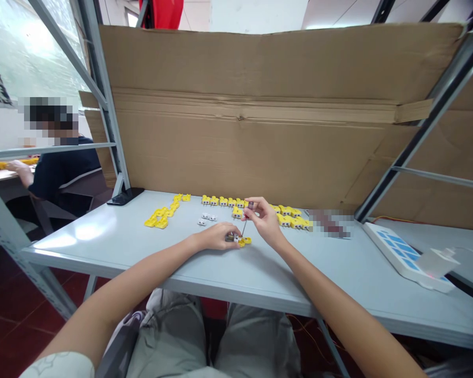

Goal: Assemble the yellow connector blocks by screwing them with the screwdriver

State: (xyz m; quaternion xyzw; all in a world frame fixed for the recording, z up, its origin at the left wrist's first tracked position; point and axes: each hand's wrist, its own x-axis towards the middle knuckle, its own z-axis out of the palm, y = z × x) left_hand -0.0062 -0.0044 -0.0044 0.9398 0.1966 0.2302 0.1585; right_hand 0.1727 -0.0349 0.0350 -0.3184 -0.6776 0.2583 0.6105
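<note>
Head view: yellow parts [161, 218] lie on a grey workbench [82, 236] before cardboard [240, 147].

Cardboard sheeting [240, 126] backs the pale desk [82, 236] within a grey metal shelving frame [98, 89], a bright window [27, 47] at left, dark red floor tiles [16, 310] below.

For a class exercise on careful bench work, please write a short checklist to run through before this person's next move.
Small screwdriver pinched in right hand: ok, handle upward.
Yellow part held by left hand: ok, in the fingers.
Screwdriver tip seated in the yellow part: cannot tell, too small to see.
White pieces within reach: ok, just beyond the left hand.
Work kept over the table top: ok, inside the front edge.
</note>
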